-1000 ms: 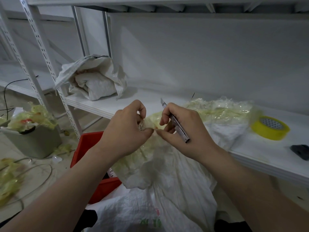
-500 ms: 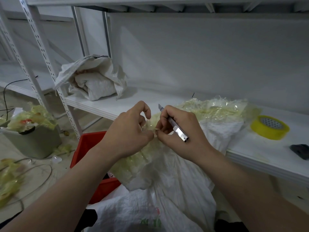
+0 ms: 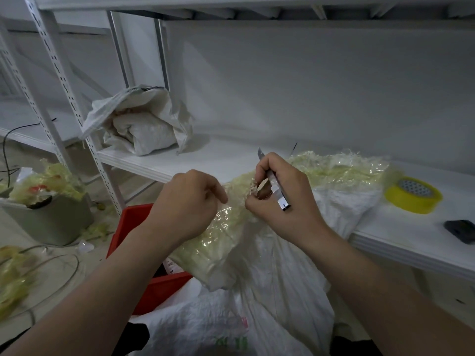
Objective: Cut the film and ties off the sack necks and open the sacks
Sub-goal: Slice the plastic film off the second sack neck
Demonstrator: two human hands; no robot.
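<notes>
Head view — right hand [image 3: 295, 211] grips knife [image 3: 281, 198], blade up-left — left hand [image 3: 190, 204] pinches film [image 3: 221, 235].

Left hand [image 3: 190, 204]: lowered its raised forefinger and drew slightly away from the right hand at the sack neck [image 3: 240, 185], pinching the film [image 3: 216, 242].
Right hand [image 3: 288, 211]: lifted a little above the sack neck.
Knife [image 3: 280, 200]: tipped more upright, blade tip higher above the sack neck.

One left hand [image 3: 190, 204]; one right hand [image 3: 289, 217]; one knife [image 3: 282, 201]; one tape roll [image 3: 408, 203]; one red crate [image 3: 126, 223].
</notes>
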